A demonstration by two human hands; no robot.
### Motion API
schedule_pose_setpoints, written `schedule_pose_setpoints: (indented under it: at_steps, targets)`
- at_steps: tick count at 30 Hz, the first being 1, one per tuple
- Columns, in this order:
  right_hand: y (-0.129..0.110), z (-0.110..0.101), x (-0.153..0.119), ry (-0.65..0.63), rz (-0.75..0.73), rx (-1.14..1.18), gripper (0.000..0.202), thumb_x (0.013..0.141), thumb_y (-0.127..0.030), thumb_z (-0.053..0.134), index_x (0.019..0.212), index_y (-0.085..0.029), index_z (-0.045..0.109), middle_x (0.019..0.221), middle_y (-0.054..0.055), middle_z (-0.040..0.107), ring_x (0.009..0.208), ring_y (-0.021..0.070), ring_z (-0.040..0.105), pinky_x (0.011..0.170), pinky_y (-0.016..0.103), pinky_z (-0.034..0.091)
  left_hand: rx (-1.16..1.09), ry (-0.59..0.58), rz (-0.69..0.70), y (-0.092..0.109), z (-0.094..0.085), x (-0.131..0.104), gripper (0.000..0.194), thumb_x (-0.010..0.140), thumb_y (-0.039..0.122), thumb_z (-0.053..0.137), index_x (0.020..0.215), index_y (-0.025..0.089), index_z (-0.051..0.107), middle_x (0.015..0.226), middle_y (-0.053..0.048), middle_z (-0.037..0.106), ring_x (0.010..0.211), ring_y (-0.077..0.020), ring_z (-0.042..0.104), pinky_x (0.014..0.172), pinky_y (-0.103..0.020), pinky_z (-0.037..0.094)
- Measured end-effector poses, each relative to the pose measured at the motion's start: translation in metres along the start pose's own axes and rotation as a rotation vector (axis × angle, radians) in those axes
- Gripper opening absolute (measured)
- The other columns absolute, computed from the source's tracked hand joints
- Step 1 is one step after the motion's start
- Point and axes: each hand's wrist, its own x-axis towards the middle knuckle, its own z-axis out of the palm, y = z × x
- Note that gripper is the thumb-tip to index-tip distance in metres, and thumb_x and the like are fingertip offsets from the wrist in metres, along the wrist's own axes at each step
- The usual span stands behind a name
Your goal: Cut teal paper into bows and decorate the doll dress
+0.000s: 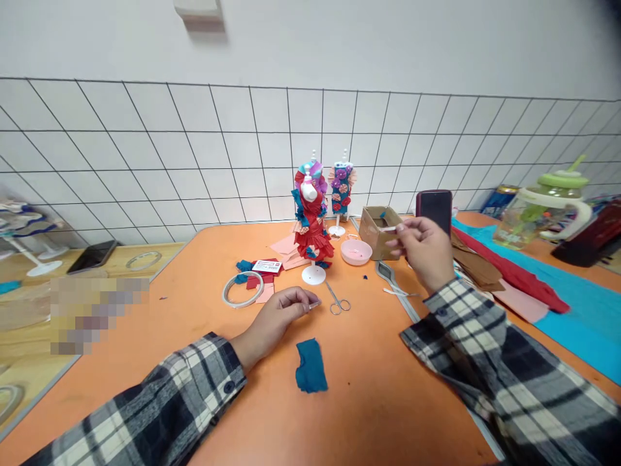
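Note:
My left hand (279,317) is closed in a pinch above the orange table, with a small whitish strip (315,305) at its fingertips. Between the thumb and fingers of my right hand (424,251) is a thin white strip (389,228), held at the front of a cardboard box (372,236). A blue crepe paper piece (312,366) lies flat nearest to me. Small scissors (339,305) rest just right of my left fingertips. Behind them stands a mini dress form (314,239) in ruffled red, blue and purple paper.
A tape roll (226,294) lies left, by paper scraps (266,294). A pink bowl (356,252), a second dress form (342,188) and a phone (434,208) stand toward the back. Coloured paper sheets (589,330) and a green-lidded jug (538,210) are on the right.

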Motion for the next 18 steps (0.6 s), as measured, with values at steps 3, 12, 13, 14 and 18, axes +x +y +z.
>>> schedule_pose_setpoints:
  at_steps: [3,12,13,14,18]
  targets:
    - [0.009,-0.006,0.026,0.111,-0.139,-0.037,0.023,0.078,-0.038,0.063,0.090,-0.021,0.053,0.078,0.004,0.069,0.069,0.0180,0.069,0.062,0.030,0.056,0.035,-0.029,-0.006,-0.001,-0.001,0.000,0.011,0.072,0.021,0.068,0.069,0.017,0.058,0.091,-0.005,0.067,0.093,-0.0191,0.061,0.085,-0.031,0.043]
    - [0.029,-0.001,0.049,-0.012,-0.342,-1.089,0.029,0.088,-0.032,0.049,0.099,-0.024,0.075,0.102,0.010,0.073,0.090,0.0265,0.066,0.073,0.036,0.047,0.072,-0.090,0.003,0.000,0.000,-0.002,0.015,0.072,0.027,0.067,0.067,0.016,0.057,0.090,-0.008,0.069,0.094,-0.0227,0.063,0.087,-0.036,0.044]
    - [0.030,-0.002,0.051,-0.027,-0.327,-1.135,0.031,0.089,-0.031,0.048,0.105,-0.025,0.074,0.099,0.010,0.074,0.086,0.0266,0.067,0.070,0.036,0.046,0.072,-0.098,0.003,0.000,0.000,-0.002,0.015,0.072,0.027,0.067,0.067,0.016,0.057,0.090,-0.009,0.069,0.095,-0.0231,0.063,0.087,-0.036,0.044]
    - [0.030,-0.002,0.052,-0.021,-0.305,-1.165,0.034,0.090,-0.031,0.047,0.112,-0.026,0.072,0.094,0.011,0.075,0.080,0.0265,0.067,0.067,0.036,0.045,0.072,-0.103,0.002,0.000,0.000,-0.002,0.015,0.072,0.027,0.067,0.067,0.016,0.057,0.091,-0.009,0.069,0.095,-0.0234,0.063,0.088,-0.036,0.044]
    - [0.015,-0.003,0.048,0.059,-0.327,-1.090,0.037,0.087,-0.033,0.052,0.120,-0.027,0.067,0.091,0.010,0.074,0.076,0.0261,0.065,0.066,0.035,0.045,0.043,-0.105,-0.007,-0.001,-0.003,-0.001,0.014,0.072,0.026,0.066,0.067,0.017,0.057,0.091,-0.009,0.070,0.095,-0.0238,0.063,0.090,-0.038,0.044]
